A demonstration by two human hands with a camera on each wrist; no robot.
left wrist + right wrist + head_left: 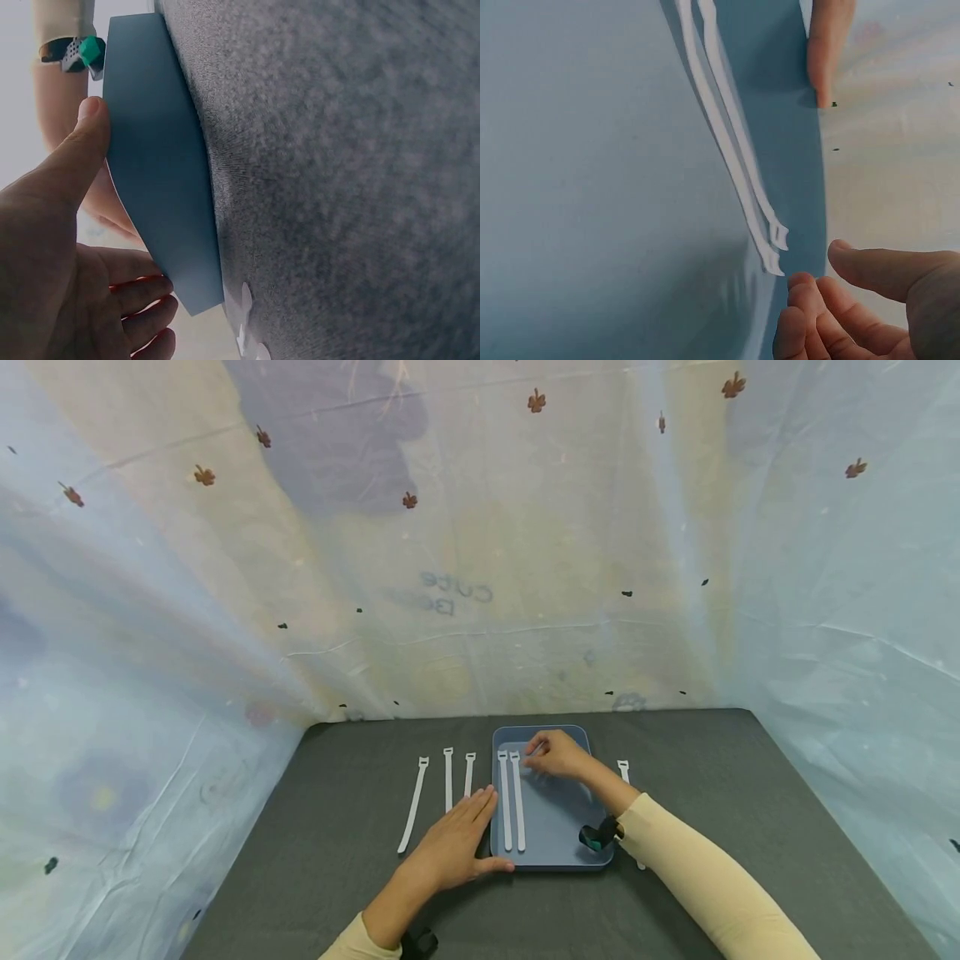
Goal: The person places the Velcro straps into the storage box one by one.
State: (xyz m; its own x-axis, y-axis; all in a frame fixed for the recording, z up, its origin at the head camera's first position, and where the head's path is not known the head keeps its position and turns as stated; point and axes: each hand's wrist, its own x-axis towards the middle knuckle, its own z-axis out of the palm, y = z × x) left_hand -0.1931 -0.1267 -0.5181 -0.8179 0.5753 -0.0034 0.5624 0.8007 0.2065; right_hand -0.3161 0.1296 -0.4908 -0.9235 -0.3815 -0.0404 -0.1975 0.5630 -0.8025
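A blue-grey tray (pixel 558 835) sits on the dark table. Inside it, along the left side, two white cable straps (pixel 506 810) with slotted ends lie side by side, seen close up as white straps (pixel 727 142) in the right wrist view. My left hand (pixel 453 843) rests against the tray's left edge, fingers straight and thumb at the near left corner. In the left wrist view, the left hand's thumb (pixel 82 150) touches the tray wall (pixel 154 150). My right hand (pixel 557 753) hovers over the tray's far part, beside the slotted ends, fingers loosely bent with nothing between them.
Left of the tray lie three more white straps (pixel 414 806), one partly hidden by my left hand. Another strap (pixel 624 770) lies right of the tray, partly under my right forearm. A patterned curtain (pixel 480 668) hangs behind the table and at both sides.
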